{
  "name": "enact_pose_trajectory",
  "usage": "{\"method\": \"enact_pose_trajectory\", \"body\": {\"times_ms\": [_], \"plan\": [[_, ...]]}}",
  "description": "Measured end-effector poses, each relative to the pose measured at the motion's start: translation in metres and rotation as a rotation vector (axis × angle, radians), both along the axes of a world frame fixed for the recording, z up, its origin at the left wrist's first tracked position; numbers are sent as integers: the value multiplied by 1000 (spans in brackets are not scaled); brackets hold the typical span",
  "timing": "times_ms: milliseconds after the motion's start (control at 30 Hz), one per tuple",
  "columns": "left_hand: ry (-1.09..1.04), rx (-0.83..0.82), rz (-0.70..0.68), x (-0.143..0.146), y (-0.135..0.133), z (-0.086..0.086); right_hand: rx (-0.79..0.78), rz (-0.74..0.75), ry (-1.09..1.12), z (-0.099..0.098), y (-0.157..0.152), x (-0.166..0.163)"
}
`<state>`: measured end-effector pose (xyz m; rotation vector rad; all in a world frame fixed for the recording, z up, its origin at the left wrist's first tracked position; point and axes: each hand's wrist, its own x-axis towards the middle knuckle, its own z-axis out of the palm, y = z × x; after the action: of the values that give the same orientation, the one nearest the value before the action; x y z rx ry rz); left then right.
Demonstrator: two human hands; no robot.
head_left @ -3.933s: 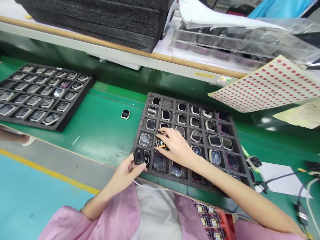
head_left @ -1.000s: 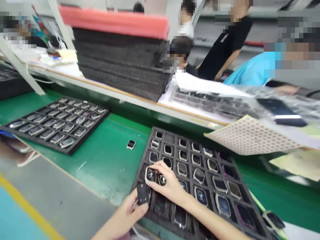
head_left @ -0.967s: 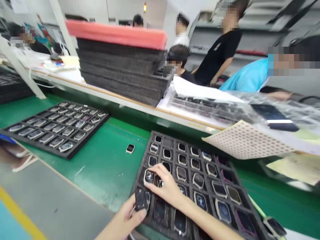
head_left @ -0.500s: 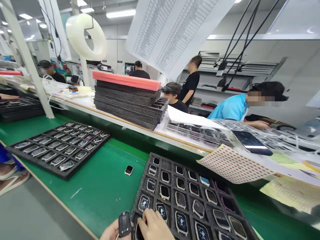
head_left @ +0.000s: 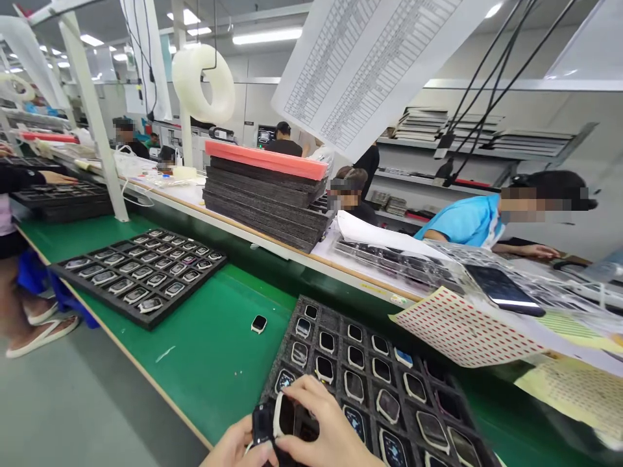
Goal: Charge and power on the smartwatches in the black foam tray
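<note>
Over the near left part of the foam tray [head_left: 331, 317], the right hand [head_left: 331, 421] grips a pale-rimmed watch [head_left: 286, 415] by its edges, between thumb and fingers. The left hand [head_left: 237, 446] pinches a black block [head_left: 263, 423] right beside that watch; whether the 2 touch is hard to tell. It seems best to bring them together squarely, without force, keeping both low over the tray and skin off the screen. 1 loose watch [head_left: 259, 323] lies left of the tray on the green table [head_left: 209, 350].
</note>
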<state>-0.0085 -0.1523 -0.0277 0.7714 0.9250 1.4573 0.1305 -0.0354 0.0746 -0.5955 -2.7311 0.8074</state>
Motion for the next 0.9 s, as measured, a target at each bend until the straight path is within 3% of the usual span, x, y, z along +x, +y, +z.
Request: {"method": "enact_pose_trajectory", "body": {"times_ms": [167,267,400,533,900], "plan": [[123,73,-13,12,13,10,250,93,8,-25,-9,5],[125,68,17,18,18,10,315,117,30,-36,-7,10],[166,2,106,22,14,18,251,81,37,-31,-8,18],[301,-56,55,18,8,33,170,109,57,-26,-11,19],[227,-104,39,11,0,34,-112,147,288,-48,-11,10]]}}
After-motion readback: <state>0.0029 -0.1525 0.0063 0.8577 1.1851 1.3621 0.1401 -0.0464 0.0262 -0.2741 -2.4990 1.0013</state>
